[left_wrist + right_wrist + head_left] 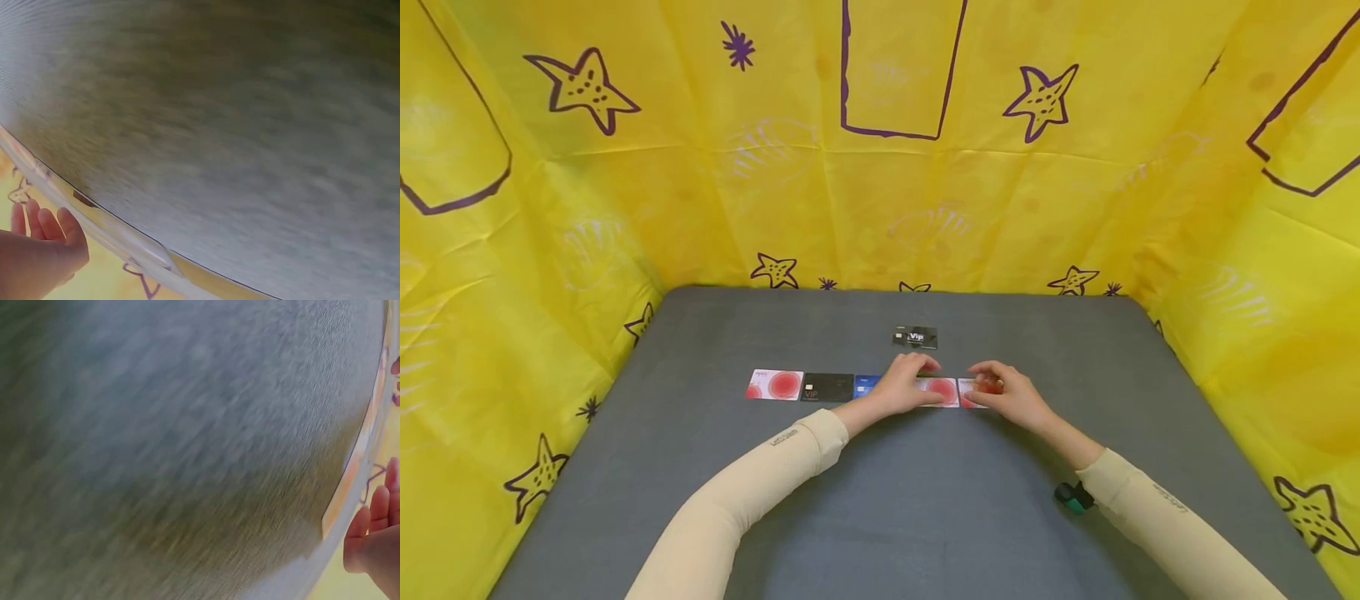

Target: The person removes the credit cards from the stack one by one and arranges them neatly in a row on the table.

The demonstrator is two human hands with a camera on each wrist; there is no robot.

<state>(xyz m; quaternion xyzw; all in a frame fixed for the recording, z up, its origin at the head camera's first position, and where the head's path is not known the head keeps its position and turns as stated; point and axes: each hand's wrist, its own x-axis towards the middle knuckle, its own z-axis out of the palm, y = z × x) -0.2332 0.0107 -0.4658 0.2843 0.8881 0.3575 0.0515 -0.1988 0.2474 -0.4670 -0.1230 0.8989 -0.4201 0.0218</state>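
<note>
A row of flat cards runs across the grey table. From the left come a white card with red circles [785, 385], a black VIP card [827, 387] and a blue card [863, 383] partly covered by my left hand [904, 388]. That hand arches over another white and red card [942, 390], its thumb over the lower edge and fingers beyond the upper edge. At the row's right end my right hand [1011, 397] curves over a further white and red card [967, 393], fingertips close at its edges. Both wrist views show the fingers loosely bent.
A black Vip card [915, 337] lies alone behind the row. The grey table [880, 517] is enclosed by yellow cloth walls [880, 192] with purple drawings. A dark and green wrist device [1073, 497] hangs at the right cuff.
</note>
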